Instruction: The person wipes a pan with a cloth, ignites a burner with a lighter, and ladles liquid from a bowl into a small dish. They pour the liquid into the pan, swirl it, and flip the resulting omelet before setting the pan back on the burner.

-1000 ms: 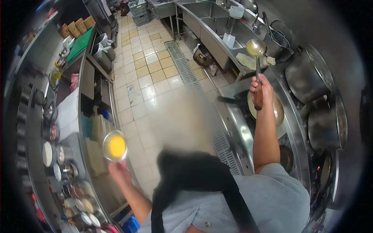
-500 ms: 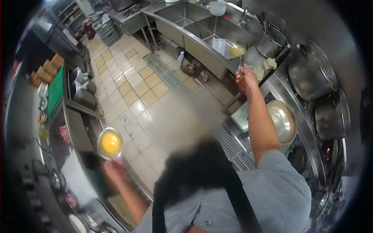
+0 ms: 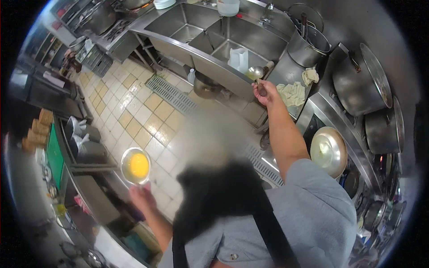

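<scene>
My left hand (image 3: 142,196) is closed on the near rim of a small metal bowl (image 3: 124,171), which I hold over the floor on the left. Bright yellow liquid (image 3: 139,165), like beaten egg, lies in the bowl. Out in front, my right hand (image 3: 266,93) is wrapped round the handle of a ladle (image 3: 256,72). The ladle's cup is at the near edge of the sink (image 3: 210,58), tilted, with some yellowish liquid or shine on it. Below my right arm, a frying pan (image 3: 342,154) on the stove has something pale and shiny in it.
A white plastic jug (image 3: 238,60) stands in the sink. Crumpled cloths (image 3: 292,94) lie on the counter beside a pot (image 3: 308,47) with utensils. Large pots (image 3: 357,85) lean along the right wall. A floor drain grate (image 3: 172,96) crosses the tiles. A green board (image 3: 56,154) is at left.
My view has turned towards the right. The ladle has come down and closer to the sink's front edge, and its cup shows less yellow. The bowl stays in my left hand, nearer my body's middle.
</scene>
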`<state>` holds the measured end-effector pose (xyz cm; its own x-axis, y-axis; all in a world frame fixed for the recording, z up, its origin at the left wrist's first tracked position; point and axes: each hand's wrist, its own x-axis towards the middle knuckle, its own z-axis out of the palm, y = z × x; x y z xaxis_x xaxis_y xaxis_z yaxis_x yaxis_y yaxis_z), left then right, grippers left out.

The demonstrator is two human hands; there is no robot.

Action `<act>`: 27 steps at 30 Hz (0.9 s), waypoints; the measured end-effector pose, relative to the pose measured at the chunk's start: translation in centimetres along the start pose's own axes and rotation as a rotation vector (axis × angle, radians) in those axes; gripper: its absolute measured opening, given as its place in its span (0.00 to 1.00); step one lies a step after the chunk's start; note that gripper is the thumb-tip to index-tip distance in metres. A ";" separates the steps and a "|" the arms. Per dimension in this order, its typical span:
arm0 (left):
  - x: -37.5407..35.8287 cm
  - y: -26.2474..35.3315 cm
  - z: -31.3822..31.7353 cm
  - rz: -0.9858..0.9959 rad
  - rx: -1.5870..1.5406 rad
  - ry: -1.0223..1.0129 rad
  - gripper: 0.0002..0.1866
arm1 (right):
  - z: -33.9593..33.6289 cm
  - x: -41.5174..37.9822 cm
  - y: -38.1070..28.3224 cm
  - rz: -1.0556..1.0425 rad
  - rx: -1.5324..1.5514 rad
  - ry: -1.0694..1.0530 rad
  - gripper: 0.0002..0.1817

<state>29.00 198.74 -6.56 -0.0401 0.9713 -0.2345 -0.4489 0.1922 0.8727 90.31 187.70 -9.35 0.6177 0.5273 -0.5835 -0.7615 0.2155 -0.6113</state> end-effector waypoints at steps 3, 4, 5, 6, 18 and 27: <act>4.2 -0.2 2.1 -0.113 0.077 -0.072 0.09 | 0.9 -1.3 0.0 -0.001 0.105 -0.012 0.14; 6.5 -0.8 2.3 -0.136 0.096 -0.107 0.09 | 0.7 -1.4 0.0 -0.058 0.087 0.009 0.16; 8.8 -1.4 2.4 -0.045 0.334 -0.170 0.09 | 0.7 -2.5 0.3 -0.113 0.067 0.040 0.19; 10.9 -2.1 2.7 0.054 0.559 -0.242 0.10 | 0.6 -3.9 0.6 -0.137 0.088 0.082 0.19; 18.4 -4.4 20.7 -0.467 0.313 -0.986 0.06 | 19.7 -39.2 3.1 -1.614 -1.383 0.177 0.07; 4.5 -7.0 24.7 -0.761 0.295 -1.345 0.07 | 21.5 -55.4 7.3 -1.573 -1.573 0.131 0.09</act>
<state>54.04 205.21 -3.14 0.9700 0.0151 -0.2427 0.1965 0.5389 0.8192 46.30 177.71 30.04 0.4461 0.5880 0.6747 0.8879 -0.3854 -0.2512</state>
